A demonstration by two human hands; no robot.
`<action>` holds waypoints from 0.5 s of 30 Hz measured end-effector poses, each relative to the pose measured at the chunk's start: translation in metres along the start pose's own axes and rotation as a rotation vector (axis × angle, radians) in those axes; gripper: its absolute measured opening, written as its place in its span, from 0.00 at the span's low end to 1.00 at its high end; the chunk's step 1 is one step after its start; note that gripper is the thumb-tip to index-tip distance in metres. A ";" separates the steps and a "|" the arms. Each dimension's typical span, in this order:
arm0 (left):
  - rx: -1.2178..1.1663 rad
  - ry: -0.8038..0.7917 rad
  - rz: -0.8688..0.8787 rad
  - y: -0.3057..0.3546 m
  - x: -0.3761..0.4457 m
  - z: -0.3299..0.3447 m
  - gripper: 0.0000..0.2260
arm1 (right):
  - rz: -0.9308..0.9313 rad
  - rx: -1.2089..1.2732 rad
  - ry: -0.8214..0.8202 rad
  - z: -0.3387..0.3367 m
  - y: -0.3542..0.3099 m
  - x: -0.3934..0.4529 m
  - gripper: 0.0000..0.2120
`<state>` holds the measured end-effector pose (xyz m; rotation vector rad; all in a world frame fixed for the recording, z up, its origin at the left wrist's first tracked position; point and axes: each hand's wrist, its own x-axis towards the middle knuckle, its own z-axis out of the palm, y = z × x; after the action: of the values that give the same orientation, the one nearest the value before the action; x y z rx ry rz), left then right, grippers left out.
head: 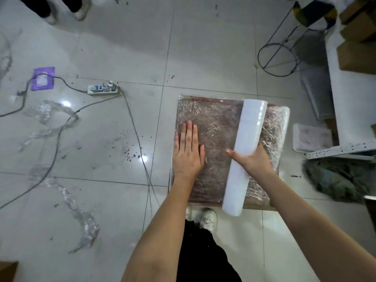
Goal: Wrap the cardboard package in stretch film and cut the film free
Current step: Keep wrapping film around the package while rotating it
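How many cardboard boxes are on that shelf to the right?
3 show: cardboard boxes stacked on the white shelf at top right, one, a second, a third. More may sit beyond the frame edge.

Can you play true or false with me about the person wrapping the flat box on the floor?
1. The left hand lies flat on the wrapped cardboard package. True.
2. The right hand holds scissors. False: it grips the white film roll.
3. The film roll stands upright on the floor. False: it lies across the package.
4. A power strip sits on the tiled floor to the left of the package. True.
5. The package is bare cardboard. False: shiny film already covers it.
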<state>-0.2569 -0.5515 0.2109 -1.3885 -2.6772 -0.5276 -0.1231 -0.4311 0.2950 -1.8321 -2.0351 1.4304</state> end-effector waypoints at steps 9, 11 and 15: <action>-0.408 0.073 0.016 0.009 0.012 -0.033 0.25 | -0.031 0.011 0.058 -0.007 -0.028 0.027 0.36; -0.268 0.056 0.124 0.005 -0.017 -0.020 0.25 | -0.031 -0.004 0.068 -0.006 -0.028 0.030 0.39; -0.060 -0.042 0.172 -0.001 -0.046 0.014 0.26 | -0.041 0.001 0.085 -0.003 -0.023 0.035 0.39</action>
<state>-0.2296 -0.5828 0.1869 -1.6447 -2.5607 -0.5713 -0.1491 -0.3977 0.2934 -1.8064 -2.0195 1.3197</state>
